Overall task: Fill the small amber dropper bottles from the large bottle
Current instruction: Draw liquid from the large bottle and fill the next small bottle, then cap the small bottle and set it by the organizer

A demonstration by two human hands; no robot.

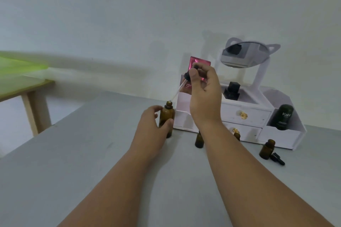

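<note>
My left hand (154,125) grips the large amber bottle (167,115), which stands upright and uncapped on the grey table. Above it, my right hand (203,94) pinches the black bulb of a dropper (188,76); its glass pipette slants down-left and its tip sits at the bottle's mouth. Three small amber bottles stand in front of the organiser: one (199,139) between my forearms, one (236,136) partly hidden behind my right forearm, and an uncapped one (267,149) further right with a black dropper cap (277,158) lying beside it.
A white cosmetic organiser (245,116) with drawers and a cat-ear mirror (245,54) stands against the wall. It holds a pink packet (198,62), a black bottle (232,90) and a dark green stick (284,117). A wooden table (27,94) stands at the left.
</note>
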